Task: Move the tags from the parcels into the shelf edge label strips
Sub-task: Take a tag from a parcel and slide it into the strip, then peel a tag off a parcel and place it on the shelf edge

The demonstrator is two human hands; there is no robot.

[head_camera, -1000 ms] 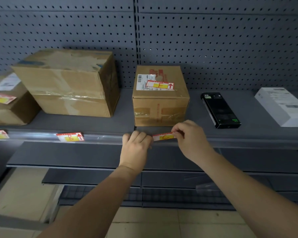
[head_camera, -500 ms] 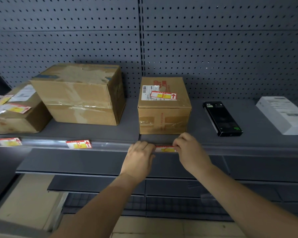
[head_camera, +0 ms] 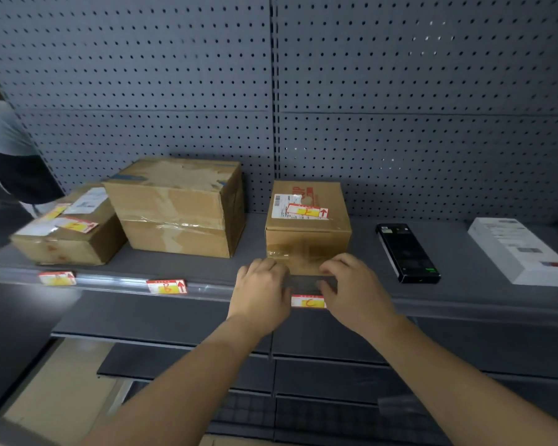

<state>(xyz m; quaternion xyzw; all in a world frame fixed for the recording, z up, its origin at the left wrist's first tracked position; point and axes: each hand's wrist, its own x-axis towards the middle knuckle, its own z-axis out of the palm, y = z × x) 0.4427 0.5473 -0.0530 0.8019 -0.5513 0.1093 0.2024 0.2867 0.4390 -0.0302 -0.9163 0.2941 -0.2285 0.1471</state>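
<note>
A red, white and yellow tag sits in the shelf edge label strip, below the small parcel. My left hand is just left of the tag and my right hand covers its right end. Both hands have loosely curled fingers over the shelf's front edge and hold nothing I can see. Two more tags, one at the left and one further right, are in the strip. Another tag lies on top of the small parcel, and one on the left parcel.
A large taped box stands between the two tagged parcels. Right of the small parcel lie a black device and a white box. Pegboard backs the shelf. Another person stands at the far left.
The tag my right hand pinched and slid along the strip now sits in it. Both hands have lifted to the shelf's top edge, and the view has tilted upward.
</note>
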